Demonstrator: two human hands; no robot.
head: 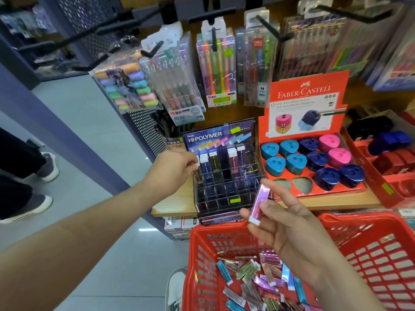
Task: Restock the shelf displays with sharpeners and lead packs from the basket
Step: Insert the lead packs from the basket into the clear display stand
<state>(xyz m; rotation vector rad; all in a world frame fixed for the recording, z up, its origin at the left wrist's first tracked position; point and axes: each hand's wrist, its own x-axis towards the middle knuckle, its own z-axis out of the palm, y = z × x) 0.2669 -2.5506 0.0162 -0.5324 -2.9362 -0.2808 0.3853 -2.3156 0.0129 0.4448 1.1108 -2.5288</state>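
Stationery-shop shelf (325, 201), frame centre: the left hand (173, 169) pinches a lead pack (198, 174) at the upper-left slot of the clear rack (224, 187); the right hand (289, 223) grips a pink pack (259, 203) just below. Loose packs (253, 281) fill the red basket (202, 231), lower right; sharpeners (310, 158) sit in the red box (298, 78).

Left arm (89, 221): bare, stretched from near left toward far centre.
Left hand (173, 169): back upward, fingers curled, tips pinching the top of a white-capped lead pack (198, 170).
Right arm (336, 277): enters from near right, wrist raised.
Right hand (283, 225): palm toward the camera, thumb and fingertips holding a pink lead pack (260, 202), tilted.
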